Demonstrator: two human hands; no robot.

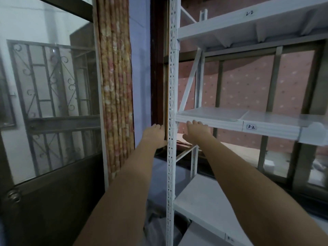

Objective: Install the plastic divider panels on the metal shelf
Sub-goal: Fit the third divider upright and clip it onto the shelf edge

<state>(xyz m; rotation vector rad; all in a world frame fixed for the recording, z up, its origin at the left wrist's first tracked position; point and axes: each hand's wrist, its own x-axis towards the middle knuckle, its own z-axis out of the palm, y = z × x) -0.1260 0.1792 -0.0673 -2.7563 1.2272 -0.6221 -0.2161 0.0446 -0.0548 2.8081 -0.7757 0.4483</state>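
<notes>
Just above the flat right hand point(195, 132) lies the panel point(211, 113); left hand point(156, 136), fingers straight, steadies the post point(171, 86); probably best slid in level.

Metal shelf point(266, 126) at right, its perforated front upright point(171, 103) near frame centre; stack of divider panels point(211, 113) lying flat on the left end of the middle level, label "3-2" point(251, 127) on that level's front edge to the right. Left hand point(155, 136) just left of the upright, right hand point(196, 131) just right of it, fingertips at the middle level's front edge below the panels. Curtain point(115, 86) left of the upright, glazed door point(49, 103) farther left, window point(266, 96) behind the shelf.
</notes>
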